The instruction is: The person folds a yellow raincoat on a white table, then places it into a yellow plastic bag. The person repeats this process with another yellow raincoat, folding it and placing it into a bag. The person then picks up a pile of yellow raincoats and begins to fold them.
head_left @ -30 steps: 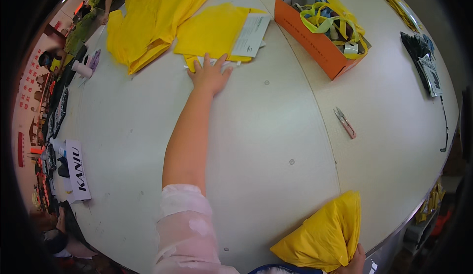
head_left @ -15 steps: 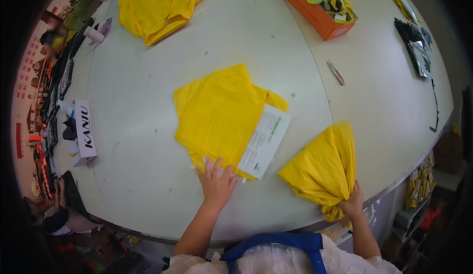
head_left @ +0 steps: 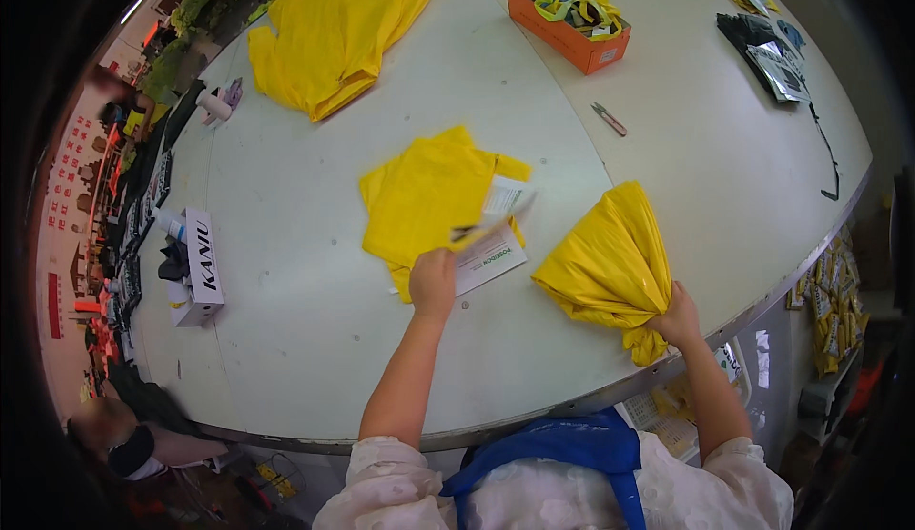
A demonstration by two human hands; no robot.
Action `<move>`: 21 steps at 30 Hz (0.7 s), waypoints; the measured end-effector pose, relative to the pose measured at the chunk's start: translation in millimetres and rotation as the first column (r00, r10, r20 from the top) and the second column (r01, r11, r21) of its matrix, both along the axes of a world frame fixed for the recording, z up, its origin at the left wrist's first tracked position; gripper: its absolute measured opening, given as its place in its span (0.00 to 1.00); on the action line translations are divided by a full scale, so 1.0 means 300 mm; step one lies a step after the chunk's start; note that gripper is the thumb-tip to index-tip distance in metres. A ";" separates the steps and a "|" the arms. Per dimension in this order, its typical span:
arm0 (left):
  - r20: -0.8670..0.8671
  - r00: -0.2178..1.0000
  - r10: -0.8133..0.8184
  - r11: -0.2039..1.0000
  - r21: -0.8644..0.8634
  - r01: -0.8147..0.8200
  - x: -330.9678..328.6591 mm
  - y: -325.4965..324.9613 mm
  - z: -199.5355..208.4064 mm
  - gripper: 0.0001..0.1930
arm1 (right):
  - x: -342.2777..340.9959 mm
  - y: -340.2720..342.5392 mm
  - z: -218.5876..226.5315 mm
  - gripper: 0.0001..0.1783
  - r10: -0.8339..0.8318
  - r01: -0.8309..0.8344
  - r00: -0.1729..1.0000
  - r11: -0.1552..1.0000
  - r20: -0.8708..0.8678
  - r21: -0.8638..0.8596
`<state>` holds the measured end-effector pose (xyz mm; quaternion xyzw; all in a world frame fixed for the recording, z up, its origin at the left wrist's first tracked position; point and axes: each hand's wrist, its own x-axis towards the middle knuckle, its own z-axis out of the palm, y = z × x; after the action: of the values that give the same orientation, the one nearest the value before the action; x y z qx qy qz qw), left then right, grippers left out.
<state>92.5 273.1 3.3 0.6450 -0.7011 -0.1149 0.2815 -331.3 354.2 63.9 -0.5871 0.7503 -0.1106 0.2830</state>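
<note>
Head view | left hand [head_left: 433,282] fingers pinching paper card [head_left: 491,244] | right hand [head_left: 677,313] fist gripping yellow bag [head_left: 605,268]

The paper strip [head_left: 491,227] lifted by the left hand [head_left: 434,282] is motion-blurred, that hand's fingers are hidden beneath it, the yellow bag's [head_left: 610,268] gathered neck is hidden inside the right hand [head_left: 679,315] at the bench's [head_left: 286,339] near edge.
</note>
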 end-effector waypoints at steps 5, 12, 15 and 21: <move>-0.688 0.686 0.236 0.965 0.086 -0.247 0.083 -0.023 0.318 0.15 | 0.009 -0.002 0.022 0.36 -0.015 0.014 0.999 1.000 0.043 0.021; -0.967 0.117 0.227 0.972 0.217 -0.093 0.115 0.089 0.630 0.19 | 0.000 0.015 0.005 0.37 -0.055 0.055 0.995 0.998 0.086 0.002; -0.912 0.268 0.309 0.951 0.291 -0.107 0.189 0.125 0.666 0.23 | 0.001 0.016 0.008 0.38 -0.049 0.048 0.996 0.999 0.081 0.015; -0.854 0.285 0.435 0.900 0.406 -0.157 0.260 0.154 0.657 0.27 | -0.021 0.002 -0.022 0.38 -0.032 0.033 0.997 0.999 0.075 -0.006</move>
<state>170.6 319.2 200.4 0.6111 -0.2607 -0.4907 0.5638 -337.7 354.8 57.2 -0.5713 0.7482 -0.1401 0.3071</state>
